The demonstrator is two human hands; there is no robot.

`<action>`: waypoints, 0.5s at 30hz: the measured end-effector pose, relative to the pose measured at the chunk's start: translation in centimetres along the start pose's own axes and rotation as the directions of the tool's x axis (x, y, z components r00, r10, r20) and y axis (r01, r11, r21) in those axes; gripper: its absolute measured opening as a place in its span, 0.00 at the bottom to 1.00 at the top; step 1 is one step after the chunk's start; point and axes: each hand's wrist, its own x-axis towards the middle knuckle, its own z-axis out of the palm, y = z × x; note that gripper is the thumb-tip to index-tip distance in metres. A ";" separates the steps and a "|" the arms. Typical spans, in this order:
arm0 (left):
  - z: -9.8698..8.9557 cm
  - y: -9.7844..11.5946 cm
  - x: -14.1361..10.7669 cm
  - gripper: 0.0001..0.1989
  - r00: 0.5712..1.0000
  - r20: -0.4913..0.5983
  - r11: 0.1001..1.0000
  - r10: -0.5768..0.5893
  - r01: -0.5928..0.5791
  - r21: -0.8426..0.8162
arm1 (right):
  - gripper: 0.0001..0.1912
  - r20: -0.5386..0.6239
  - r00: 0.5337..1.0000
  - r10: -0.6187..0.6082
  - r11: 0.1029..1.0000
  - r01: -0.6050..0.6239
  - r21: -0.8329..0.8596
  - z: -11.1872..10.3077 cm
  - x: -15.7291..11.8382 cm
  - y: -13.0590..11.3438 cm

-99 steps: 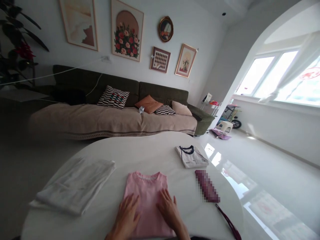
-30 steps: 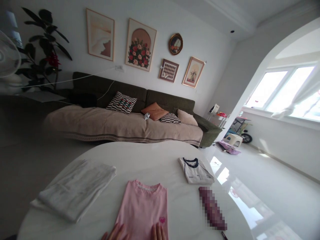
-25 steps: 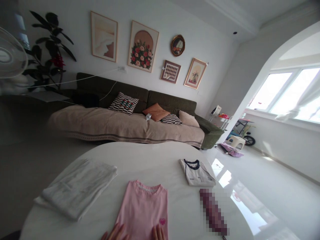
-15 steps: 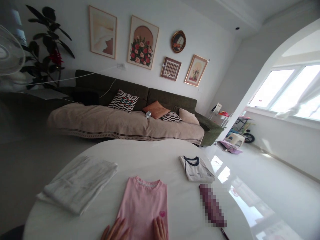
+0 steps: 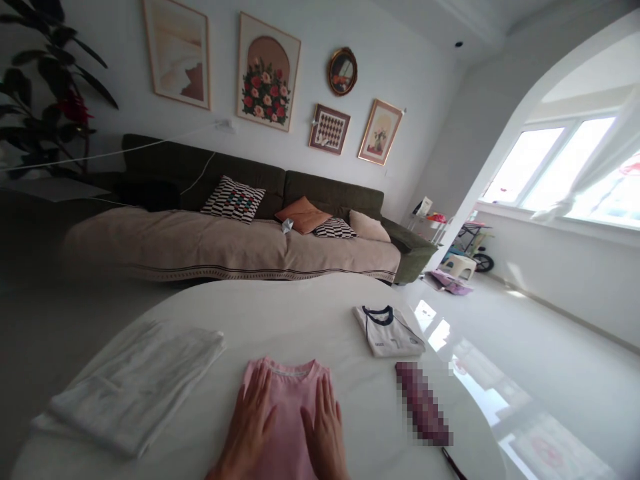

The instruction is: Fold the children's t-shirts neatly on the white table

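Note:
A pink T-shirt [image 5: 287, 400] lies on the white table with its collar toward the sofa, its sides narrow and straight. My left hand [image 5: 253, 413] rests flat on its left side, fingertips by the left shoulder. On the right side of the shirt lies my right hand [image 5: 325, 423], palm down, fingers extended and thumb apart. The heart print on the chest is hidden. The shirt's lower end runs out of view at the bottom edge.
White folded cloth [image 5: 135, 387] lies on the table [image 5: 280, 313] at left. A folded white shirt with navy collar [image 5: 393, 333] sits at right, above a blurred-out dark red item [image 5: 423, 403]. Beyond the table stands a green sofa [image 5: 210, 160] with cushions.
Both hands have slid up the pink shirt from its lower part to near the collar, covering the heart print. The whole view has shifted slightly.

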 end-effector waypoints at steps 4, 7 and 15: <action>2.3 -0.6 4.4 0.34 0.974 0.183 0.990 -0.134 0.138 -0.012 | 0.23 -0.037 0.999 0.033 0.999 -0.033 0.003 -1.5 3.6 -1.0; 2.5 -1.9 5.5 0.30 0.935 0.314 0.979 -0.165 0.195 -0.067 | 0.21 -0.054 0.994 0.091 0.996 -0.092 -0.011 -1.6 4.2 0.0; 2.9 -4.7 -3.2 0.22 0.934 0.111 0.894 -0.339 0.356 -0.272 | 0.18 -0.156 0.893 0.422 0.888 -0.442 -0.124 2.9 -1.8 2.6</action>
